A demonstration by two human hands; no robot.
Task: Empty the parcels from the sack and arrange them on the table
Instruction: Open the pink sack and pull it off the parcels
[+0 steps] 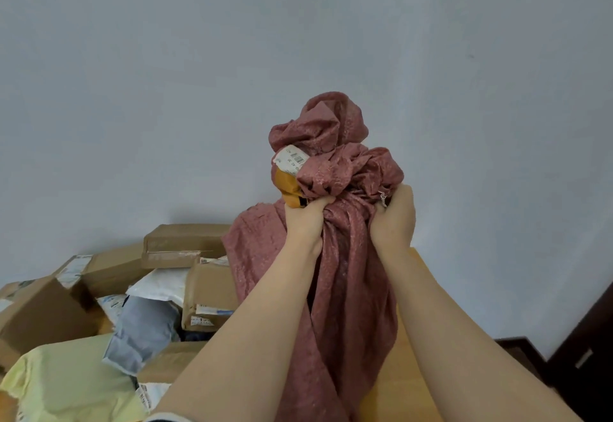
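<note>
A dusty-pink cloth sack is held up high over the wooden table. My left hand grips a bunched fold of it, and my right hand grips the cloth beside it. An orange parcel with a white barcode label pokes out of the crumpled top, just above my left hand. Brown cardboard boxes, a grey mailer, a white mailer and a pale yellow bag lie heaped at the left.
A plain pale wall fills the background behind the table. Dark wooden furniture stands at the lower right, beyond the table's right edge. The heap of parcels covers the table's left side.
</note>
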